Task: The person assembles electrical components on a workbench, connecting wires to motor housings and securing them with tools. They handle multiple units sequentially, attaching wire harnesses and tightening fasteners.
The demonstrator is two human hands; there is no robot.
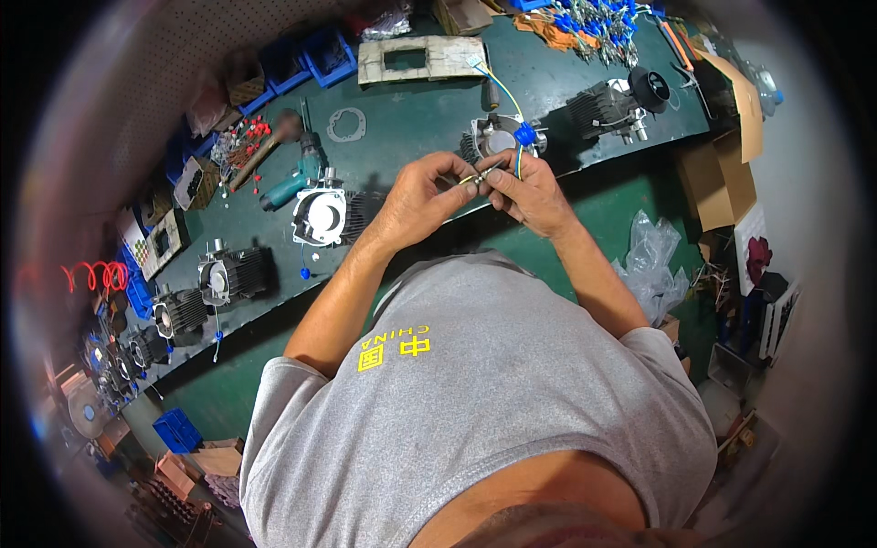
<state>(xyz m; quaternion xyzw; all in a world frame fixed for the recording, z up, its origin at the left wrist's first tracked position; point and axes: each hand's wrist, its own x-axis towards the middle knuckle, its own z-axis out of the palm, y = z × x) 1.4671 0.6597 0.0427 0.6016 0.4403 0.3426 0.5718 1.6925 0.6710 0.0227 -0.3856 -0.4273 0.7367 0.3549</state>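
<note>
My left hand (425, 196) and my right hand (530, 194) meet just over the bench's near edge, fingers pinched together. Between the fingertips is a small metal fitting (480, 177) at the end of a wire lead; its exact kind is too small to make out. The lead's blue and yellow wires (508, 89) rise from my right hand through a blue grommet (524, 134) to a small white connector (475, 63). Right behind my hands stands a finned motor housing (496, 137), partly hidden by them.
Another open housing (322, 216) and a teal power drill (290, 185) lie to the left. More finned housings (233, 274) line the near edge. At the right are a motor with a black fan wheel (649, 89) and a cardboard box (717, 183). Blue-grommet leads (594, 23) are heaped at the back.
</note>
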